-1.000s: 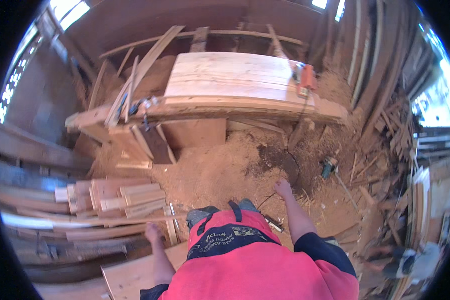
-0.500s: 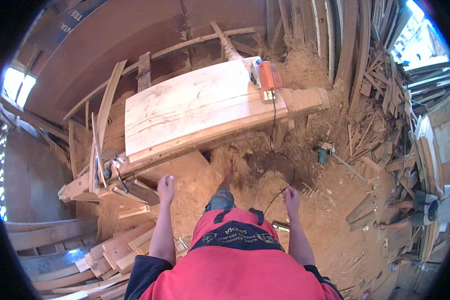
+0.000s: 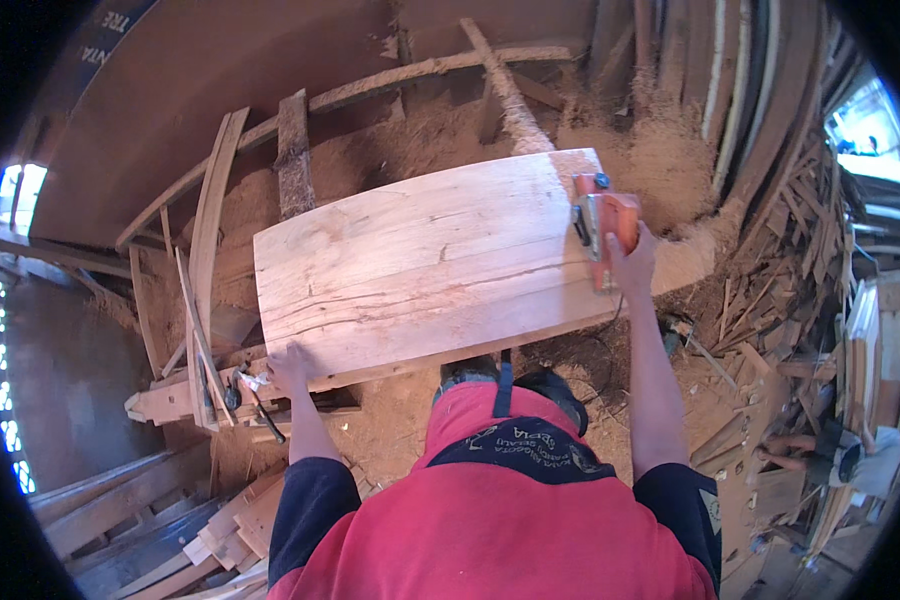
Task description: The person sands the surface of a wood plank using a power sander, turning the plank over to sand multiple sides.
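Observation:
A broad pale wooden board (image 3: 425, 265) with dark cracks along its grain lies on the workbench (image 3: 155, 402). An orange electric planer (image 3: 598, 225) stands on the board's right end. My right hand (image 3: 634, 264) is closed round the planer's handle from the near side. At the board's near left corner, my left hand (image 3: 289, 372) grips the edge, its fingers partly hidden. Beside that hand, on the bench's left end, lies a dark-handled tool (image 3: 262, 412), perhaps a hammer, among small items I cannot make out.
Upright wooden strips (image 3: 210, 230) stand at the bench's left. Sawdust covers the ground and a beam (image 3: 510, 95) behind the board. Stacked planks (image 3: 240, 525) lie at lower left, scrap wood (image 3: 785, 260) at right. Another person (image 3: 835, 455) is at the far right.
I have leaned in towards the bench. My right hand has taken hold of the planer, which stood unheld. My left hand has come onto the board's near left corner.

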Demonstrator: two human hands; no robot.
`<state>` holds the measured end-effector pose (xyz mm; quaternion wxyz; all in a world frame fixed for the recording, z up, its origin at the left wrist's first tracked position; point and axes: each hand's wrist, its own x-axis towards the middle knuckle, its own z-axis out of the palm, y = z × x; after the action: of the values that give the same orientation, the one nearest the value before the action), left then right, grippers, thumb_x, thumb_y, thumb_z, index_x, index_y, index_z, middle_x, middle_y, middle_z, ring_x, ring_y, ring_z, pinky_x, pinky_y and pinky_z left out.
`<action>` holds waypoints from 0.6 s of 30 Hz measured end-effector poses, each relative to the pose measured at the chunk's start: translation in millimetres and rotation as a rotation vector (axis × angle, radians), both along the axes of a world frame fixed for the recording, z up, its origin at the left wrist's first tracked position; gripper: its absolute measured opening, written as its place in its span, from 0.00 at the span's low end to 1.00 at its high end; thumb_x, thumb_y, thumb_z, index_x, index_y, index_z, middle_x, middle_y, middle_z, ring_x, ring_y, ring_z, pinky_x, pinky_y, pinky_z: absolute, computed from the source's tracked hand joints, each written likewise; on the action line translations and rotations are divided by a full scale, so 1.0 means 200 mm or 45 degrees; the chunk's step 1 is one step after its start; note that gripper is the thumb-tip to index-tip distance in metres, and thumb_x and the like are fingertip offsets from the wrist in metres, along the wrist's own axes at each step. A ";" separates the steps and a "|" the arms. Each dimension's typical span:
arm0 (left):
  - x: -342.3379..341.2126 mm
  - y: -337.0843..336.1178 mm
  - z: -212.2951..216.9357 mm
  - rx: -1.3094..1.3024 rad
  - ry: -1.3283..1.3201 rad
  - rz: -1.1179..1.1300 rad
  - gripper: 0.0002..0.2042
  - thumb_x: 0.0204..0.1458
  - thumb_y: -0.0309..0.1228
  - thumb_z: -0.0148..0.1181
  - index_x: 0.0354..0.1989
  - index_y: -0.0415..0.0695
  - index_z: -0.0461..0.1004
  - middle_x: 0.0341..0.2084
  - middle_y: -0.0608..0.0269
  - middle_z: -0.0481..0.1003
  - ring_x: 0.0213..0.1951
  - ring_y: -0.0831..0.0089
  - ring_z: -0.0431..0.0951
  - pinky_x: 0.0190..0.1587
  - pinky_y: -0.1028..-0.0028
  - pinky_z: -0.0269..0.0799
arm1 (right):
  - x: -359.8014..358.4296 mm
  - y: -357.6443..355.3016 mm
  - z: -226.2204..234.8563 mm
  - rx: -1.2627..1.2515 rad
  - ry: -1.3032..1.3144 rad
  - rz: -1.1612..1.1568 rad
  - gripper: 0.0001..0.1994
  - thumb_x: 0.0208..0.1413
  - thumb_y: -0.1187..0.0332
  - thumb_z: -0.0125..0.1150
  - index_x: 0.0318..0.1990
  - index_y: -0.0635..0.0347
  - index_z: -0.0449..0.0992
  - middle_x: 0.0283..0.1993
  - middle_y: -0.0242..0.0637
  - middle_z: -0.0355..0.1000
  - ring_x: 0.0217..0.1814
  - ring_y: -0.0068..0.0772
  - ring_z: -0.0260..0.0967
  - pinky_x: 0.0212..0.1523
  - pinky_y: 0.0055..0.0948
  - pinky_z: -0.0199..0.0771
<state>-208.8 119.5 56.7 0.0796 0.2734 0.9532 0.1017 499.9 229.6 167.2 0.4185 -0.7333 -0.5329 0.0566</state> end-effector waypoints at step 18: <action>-0.23 0.28 -0.05 0.106 -0.208 0.046 0.47 0.50 0.64 0.60 0.63 0.28 0.65 0.56 0.31 0.72 0.61 0.42 0.71 0.62 0.53 0.66 | 0.17 -0.62 0.18 -0.190 0.961 -0.486 0.17 0.57 0.66 0.67 0.50 0.65 0.75 0.39 0.35 0.76 0.34 0.24 0.73 0.31 0.25 0.74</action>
<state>-255.0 174.7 46.1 0.1436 0.2500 0.9433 0.1647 533.1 105.0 202.5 0.5331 -0.7748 -0.1914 0.2808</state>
